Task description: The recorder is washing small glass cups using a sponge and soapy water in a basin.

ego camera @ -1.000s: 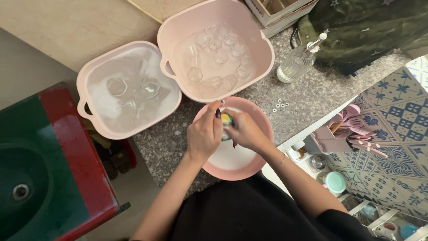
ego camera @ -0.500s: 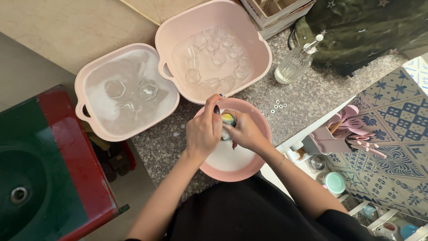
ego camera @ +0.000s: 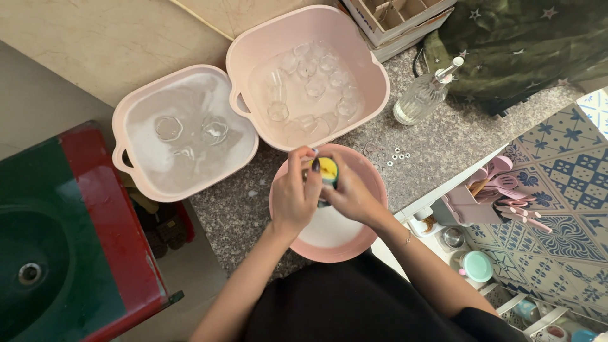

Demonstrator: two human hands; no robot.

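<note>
Both my hands meet over a round pink basin of milky water at the counter's near edge. My right hand grips a yellow and green sponge and presses it against what my left hand holds. The left fingers are curled around a small clear glass that is almost wholly hidden between the hands. Beyond the basin stand two square pink tubs of water. The right tub holds several clear glasses, and the left tub holds three.
A clear pump bottle stands on the speckled counter, with small white rings beside it. A wooden crate and dark green cloth lie behind. A red and green sink is at left, and a pink utensil holder is below at right.
My hands stay together over the round basin, and the sponge has turned slightly against the held item. The view has shifted a little. Nothing was picked up or let go.
</note>
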